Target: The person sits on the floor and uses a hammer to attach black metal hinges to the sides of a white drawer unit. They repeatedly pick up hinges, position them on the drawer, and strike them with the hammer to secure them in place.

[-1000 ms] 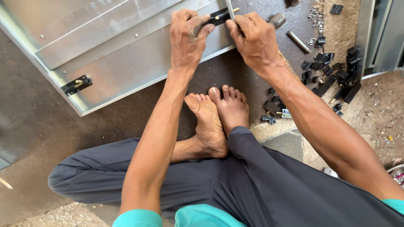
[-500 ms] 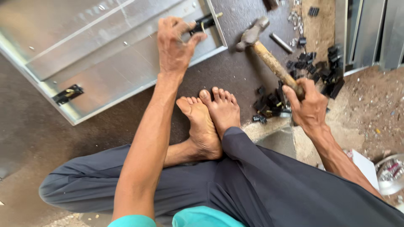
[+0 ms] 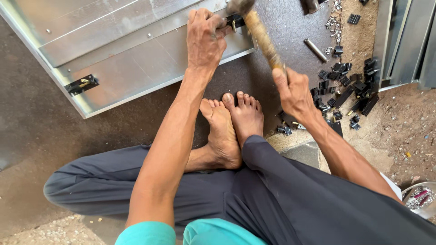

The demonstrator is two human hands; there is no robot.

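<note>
While my left hand (image 3: 205, 38) pinches the black hinge (image 3: 235, 21) on the metal panel (image 3: 136, 59), my right hand (image 3: 293, 93) grips the hammer (image 3: 259, 29) above it; I judge the next blow needs squareness.

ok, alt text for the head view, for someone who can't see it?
Seen from above, a seated barefoot person grips a wooden-handled hammer in the right hand, its head at a small black fitting that the left hand steadies on the edge of a grey metal panel. More black fittings lie scattered on the ground at right.
</note>
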